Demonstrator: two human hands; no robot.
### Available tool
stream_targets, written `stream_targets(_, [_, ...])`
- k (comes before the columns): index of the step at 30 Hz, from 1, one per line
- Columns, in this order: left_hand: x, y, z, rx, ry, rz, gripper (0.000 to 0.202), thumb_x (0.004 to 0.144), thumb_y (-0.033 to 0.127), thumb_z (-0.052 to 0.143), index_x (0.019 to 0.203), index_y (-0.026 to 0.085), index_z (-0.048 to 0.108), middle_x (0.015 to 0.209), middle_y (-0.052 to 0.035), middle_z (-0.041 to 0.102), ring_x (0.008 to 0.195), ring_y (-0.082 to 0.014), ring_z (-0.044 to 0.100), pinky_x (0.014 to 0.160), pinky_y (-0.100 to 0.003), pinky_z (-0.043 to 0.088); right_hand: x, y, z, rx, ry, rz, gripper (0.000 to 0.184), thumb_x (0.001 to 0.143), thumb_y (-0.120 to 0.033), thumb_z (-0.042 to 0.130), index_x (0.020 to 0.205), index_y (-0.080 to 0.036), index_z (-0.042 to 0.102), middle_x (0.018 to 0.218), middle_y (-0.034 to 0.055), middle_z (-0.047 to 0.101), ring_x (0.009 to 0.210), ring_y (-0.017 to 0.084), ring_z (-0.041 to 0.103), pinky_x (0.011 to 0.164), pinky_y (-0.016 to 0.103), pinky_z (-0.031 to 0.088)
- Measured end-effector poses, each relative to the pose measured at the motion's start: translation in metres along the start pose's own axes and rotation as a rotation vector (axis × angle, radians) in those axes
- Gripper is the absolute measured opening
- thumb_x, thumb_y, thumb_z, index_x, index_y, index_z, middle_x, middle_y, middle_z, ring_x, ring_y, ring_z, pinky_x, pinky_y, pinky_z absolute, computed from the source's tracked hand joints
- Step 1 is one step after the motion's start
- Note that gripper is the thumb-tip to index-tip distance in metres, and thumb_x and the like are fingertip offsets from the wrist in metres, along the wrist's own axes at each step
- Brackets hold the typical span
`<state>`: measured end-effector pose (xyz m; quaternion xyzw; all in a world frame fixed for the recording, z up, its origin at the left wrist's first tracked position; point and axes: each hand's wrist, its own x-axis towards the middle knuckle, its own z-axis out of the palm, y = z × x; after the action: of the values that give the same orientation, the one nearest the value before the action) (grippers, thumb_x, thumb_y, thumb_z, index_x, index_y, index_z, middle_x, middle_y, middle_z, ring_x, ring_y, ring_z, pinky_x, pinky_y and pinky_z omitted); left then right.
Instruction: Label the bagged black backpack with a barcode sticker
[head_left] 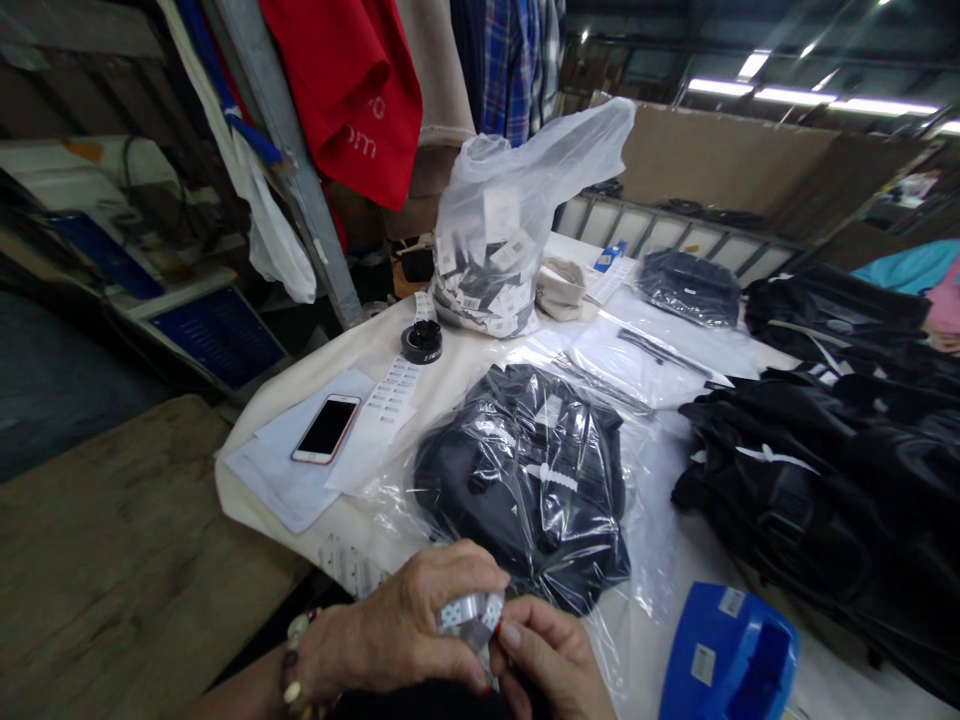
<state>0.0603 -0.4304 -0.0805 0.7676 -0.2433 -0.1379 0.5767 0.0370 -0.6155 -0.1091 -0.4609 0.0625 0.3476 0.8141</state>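
Holding a small shiny roll (pixel 461 612) in the fingers (pixel 480 568)

See a big white table (pixel 360 350), spread out past the fingers. To the right of the fingers, find a heap of black bags (pixel 810 500). Just past the fingertips, spot one wrapped black bag (pixel 510 510), lying flat in clear plastic. Farther past, see a clear sack (pixel 495 265), full of small tags. Near the right fingers, on their right, find a blue plastic block (pixel 724 640).

Now look at the left hand (pixel 416 610): clamped around the far and near sides of the roll. Then the right hand (pixel 547 650): thumb and finger closed on the roll's right edge. Past the left fingers, toward the left, see a phone (pixel 328 428) on paper, then a black roll (pixel 421 345) farther off. Last, find the shiny roll, between both hands, just short of the wrapped black bag.

To do well, best hold firmly without squashing, and work gently at the edge with the right fingertips.

Seems to run longest from left palm to right fingertips, pointing right. Partly covered, so cannot tell about any hole.
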Motion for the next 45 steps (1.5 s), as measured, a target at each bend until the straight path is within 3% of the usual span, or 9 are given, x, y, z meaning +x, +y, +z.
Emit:
stream_targets(7, [-0.004, -0.001, 0.002, 0.024, -0.039, 0.046, 0.035, 0.071, 0.043, 0.072, 0.094, 0.017, 0.066, 0.086, -0.0053, 0.059, 0.081, -0.0175, 0.053, 0.074, -0.026, 0.044, -0.003, 0.000, 0.011, 0.055, 0.116, 0.011, 0.039, 0.060, -0.046, 0.080, 0.062, -0.012, 0.062, 0.053, 0.0008, 0.060, 0.033, 0.002, 0.040, 0.036, 0.015, 0.021])
stream_targets(12, [-0.004, 0.006, 0.001, 0.033, -0.090, 0.026, 0.032, 0.075, 0.045, 0.068, 0.088, 0.016, 0.066, 0.081, -0.0050, 0.056, 0.079, -0.0176, 0.052, 0.072, -0.026, 0.043, 0.001, 0.009, 0.007, 0.089, 0.048, 0.067, 0.042, 0.056, -0.047, 0.081, 0.060, -0.012, 0.059, 0.049, 0.0003, 0.058, 0.030, 0.002, 0.037, 0.033, 0.015, 0.018])
stream_targets(18, [-0.005, 0.007, 0.001, 0.036, -0.155, -0.022, 0.042, 0.077, 0.056, 0.060, 0.082, 0.014, 0.062, 0.079, -0.0046, 0.053, 0.076, -0.0176, 0.051, 0.069, -0.026, 0.041, 0.005, 0.020, 0.010, 0.117, 0.059, 0.079, 0.048, 0.052, -0.052, 0.081, 0.055, -0.014, 0.051, 0.041, -0.0027, 0.052, 0.026, 0.001, 0.030, 0.030, 0.014, 0.015])
stream_targets(26, [-0.011, -0.008, 0.011, 0.076, -0.094, 0.106, 0.039, 0.080, 0.053, 0.058, 0.088, 0.014, 0.060, 0.077, -0.0030, 0.053, 0.075, -0.0165, 0.051, 0.066, -0.025, 0.040, 0.003, 0.030, 0.005, 0.128, -0.029, 0.099, 0.042, 0.069, -0.053, 0.068, 0.062, -0.016, 0.051, 0.037, -0.0046, 0.046, 0.029, 0.003, 0.032, 0.033, 0.016, 0.022])
stream_targets(32, [-0.012, -0.011, 0.011, 0.067, -0.122, 0.079, 0.038, 0.079, 0.052, 0.060, 0.082, 0.014, 0.059, 0.077, -0.0025, 0.052, 0.074, -0.0155, 0.049, 0.066, -0.025, 0.038, 0.005, 0.041, -0.004, 0.037, -0.035, 0.016, 0.044, 0.068, -0.054, 0.071, 0.063, -0.017, 0.049, 0.039, -0.0043, 0.049, 0.029, 0.003, 0.031, 0.033, 0.016, 0.019])
stream_targets(45, [-0.010, -0.014, 0.009, -0.038, -0.115, -0.055, 0.034, 0.070, 0.048, 0.069, 0.074, 0.015, 0.061, 0.072, 0.0003, 0.051, 0.070, -0.0140, 0.047, 0.062, -0.024, 0.036, -0.003, 0.019, 0.011, -0.100, 0.149, 0.024, 0.048, 0.062, -0.057, 0.074, 0.059, -0.015, 0.051, 0.040, -0.0059, 0.046, 0.034, 0.002, 0.032, 0.039, 0.017, 0.017])
